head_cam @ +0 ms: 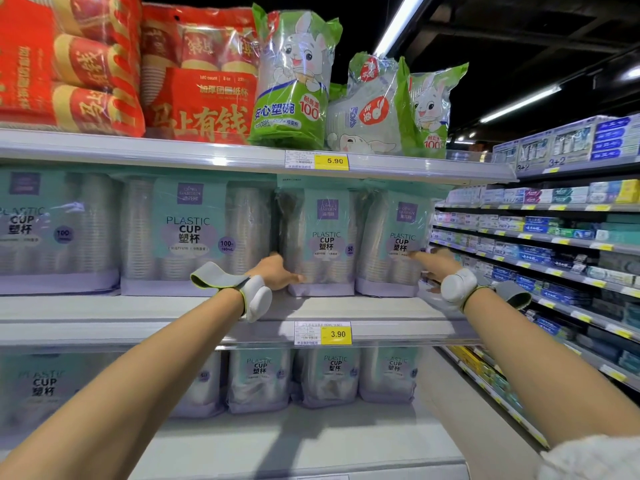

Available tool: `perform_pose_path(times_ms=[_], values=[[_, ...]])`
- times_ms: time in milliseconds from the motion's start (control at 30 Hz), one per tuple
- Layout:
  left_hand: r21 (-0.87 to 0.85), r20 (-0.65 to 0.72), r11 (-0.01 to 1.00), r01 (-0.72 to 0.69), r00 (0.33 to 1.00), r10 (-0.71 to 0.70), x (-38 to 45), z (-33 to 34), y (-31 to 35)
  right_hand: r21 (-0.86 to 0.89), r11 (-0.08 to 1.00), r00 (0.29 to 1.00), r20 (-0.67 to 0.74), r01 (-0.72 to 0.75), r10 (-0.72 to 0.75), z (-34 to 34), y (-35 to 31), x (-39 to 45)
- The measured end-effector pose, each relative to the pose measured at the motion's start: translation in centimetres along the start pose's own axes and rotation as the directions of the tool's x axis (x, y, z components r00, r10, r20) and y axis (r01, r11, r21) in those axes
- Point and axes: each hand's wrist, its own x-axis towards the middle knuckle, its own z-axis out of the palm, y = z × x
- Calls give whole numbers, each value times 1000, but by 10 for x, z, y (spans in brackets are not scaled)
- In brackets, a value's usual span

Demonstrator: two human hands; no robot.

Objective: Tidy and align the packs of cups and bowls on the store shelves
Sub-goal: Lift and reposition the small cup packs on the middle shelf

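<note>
Two small plastic cup packs stand side by side on the middle shelf (pixel 346 306). My left hand (pixel 277 271) presses against the lower left side of the left small pack (pixel 320 240), thumb across its front. My right hand (pixel 433 265) lies flat against the lower right front of the right small pack (pixel 396 242), fingers spread. Each wrist carries a white device on a grey strap. A large 100-cup pack (pixel 194 233) stands just left of my left hand.
Red paper cup packs (pixel 201 81) and green rabbit bowl packs (pixel 294 84) fill the top shelf; one bowl pack (pixel 367 109) leans tilted. More small cup packs (pixel 329 375) stand on the lower shelf. Toothpaste shelves (pixel 554 237) run along the right.
</note>
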Motion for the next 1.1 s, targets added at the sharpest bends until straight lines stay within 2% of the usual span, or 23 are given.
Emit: perform_pose_path(times_ms=[233,433,800,1100], values=[[29,-41,992,-122,992,123,-38,-20,-22,-114,993,1000,-7,-17,17,-13,-1,-37],[65,-39,986,-154,987,157,-75,-50,-25,-159,987,999,28,22,-17,-12,-8,-83],[95,-53,994,-48,997,53,-192,-99,-44,-169,979,972,223,113,-74,9,-34,-169],[108,-132,993,37,991,-22,-262,-164,-80,-121,978,935,334,171,-122,41,-74,-225]])
